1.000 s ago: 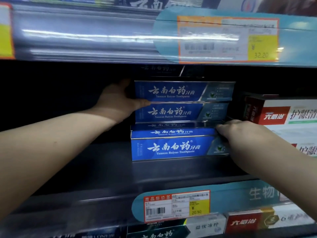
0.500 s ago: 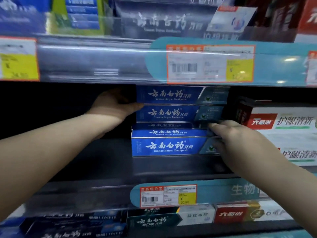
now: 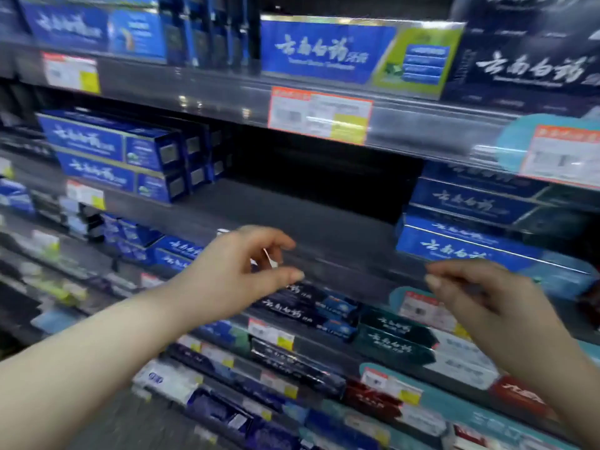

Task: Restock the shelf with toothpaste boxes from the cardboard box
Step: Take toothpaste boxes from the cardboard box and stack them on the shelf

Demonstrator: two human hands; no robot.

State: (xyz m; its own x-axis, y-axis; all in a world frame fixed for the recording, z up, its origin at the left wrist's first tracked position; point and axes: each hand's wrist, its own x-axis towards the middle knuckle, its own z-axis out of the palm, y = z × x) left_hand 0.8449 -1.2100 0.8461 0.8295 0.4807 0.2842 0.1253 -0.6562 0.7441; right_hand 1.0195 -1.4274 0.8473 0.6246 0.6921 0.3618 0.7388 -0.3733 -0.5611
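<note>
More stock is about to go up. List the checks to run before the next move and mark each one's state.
1. Left hand free to take a box: ok, fingers loosely curled, holding nothing.
2. Right hand free: ok, it holds nothing either.
3. Stack of blue toothpaste boxes resting on the shelf, clear of both hands: ok.
4. Stack squared up and faces aligned: cannot tell, the picture is blurred.
5. Bare shelf space to the left of the stack for more boxes: ok, a wide dark gap shows.
6. Cardboard box within reach: cannot tell, it is not in view.
</note>
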